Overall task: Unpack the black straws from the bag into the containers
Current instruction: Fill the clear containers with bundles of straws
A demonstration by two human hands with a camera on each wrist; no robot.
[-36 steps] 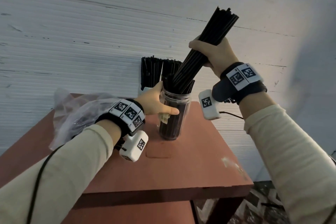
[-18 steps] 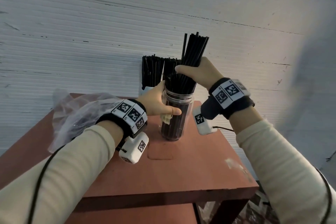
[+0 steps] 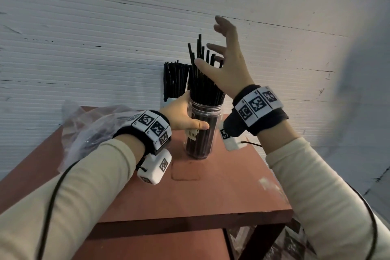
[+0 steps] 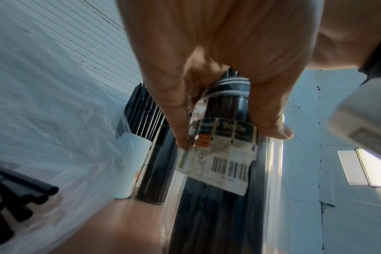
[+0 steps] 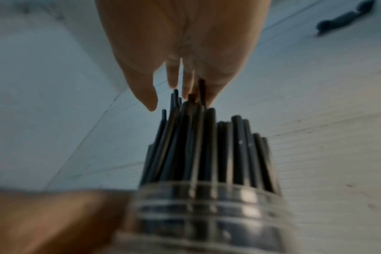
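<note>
A clear plastic jar (image 3: 200, 133) (image 4: 224, 180) (image 5: 205, 214) stands on the red-brown table (image 3: 190, 192), packed with black straws (image 3: 203, 82) (image 5: 207, 146) that stick out unevenly at the top. My left hand (image 3: 185, 118) (image 4: 218, 77) grips the jar just below its rim, thumb across the front. Above the straw tops my right hand (image 3: 223, 57) (image 5: 180, 51) hovers open with spread fingers and holds nothing. A clear plastic bag (image 3: 92, 131) (image 4: 54, 154) lies at the table's left; several black straws (image 4: 22, 206) show inside it.
Behind the jar, against the white ribbed wall (image 3: 105, 38), stand a white cup (image 4: 133, 166) and a second jar (image 4: 159, 165), both full of black straws (image 3: 175, 80). The table's front edge (image 3: 190, 219) is near me, with floor below at the right.
My right hand lowered the straw bundle into the jar, let go and lifted open above it. The left hand stayed on the jar.
</note>
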